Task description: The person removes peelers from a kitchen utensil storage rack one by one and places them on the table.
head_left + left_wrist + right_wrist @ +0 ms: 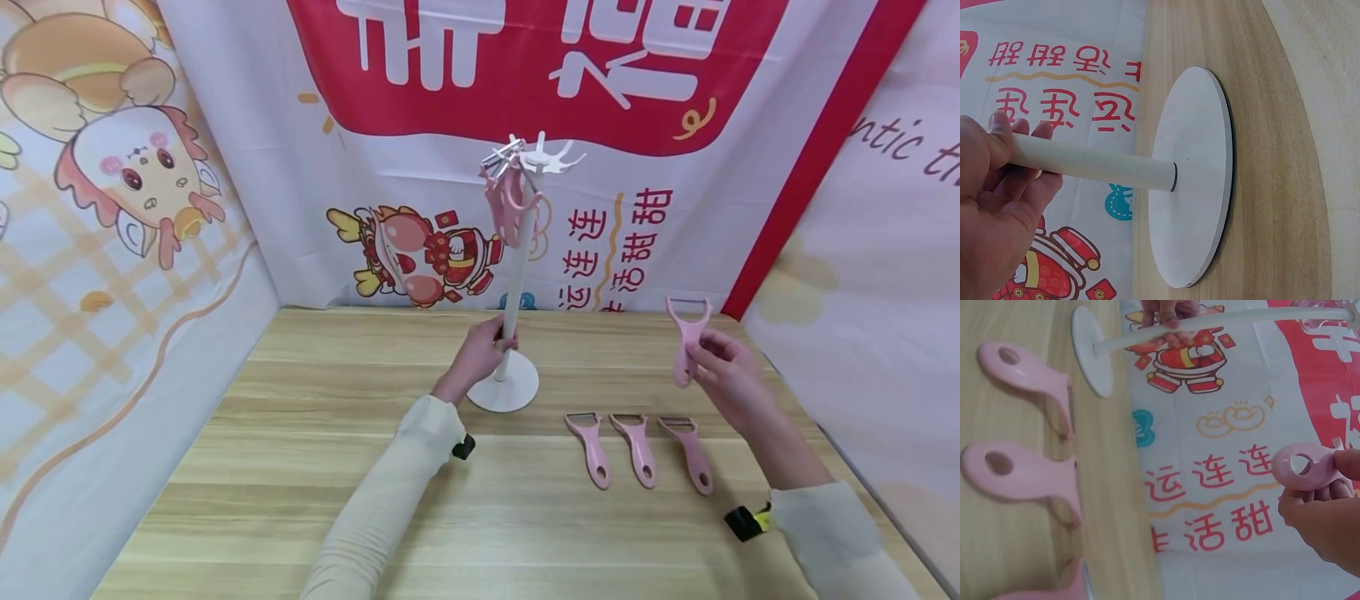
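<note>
My left hand grips the white pole of a hook stand low down, just above its round base. Pink peelers hang together from hooks on the left of the stand's top, overlapping one another. At the right, my right hand pinches a pink Y-shaped peeler by its handle, with the blade end up. In the right wrist view the handle's holed end sticks out from between thumb and fingers. Below that hand, three more pink peelers lie in a row on the table.
The wooden table ends at a printed cloth backdrop, with cloth walls on the left and right. Bare white hooks spread to the right at the stand's top.
</note>
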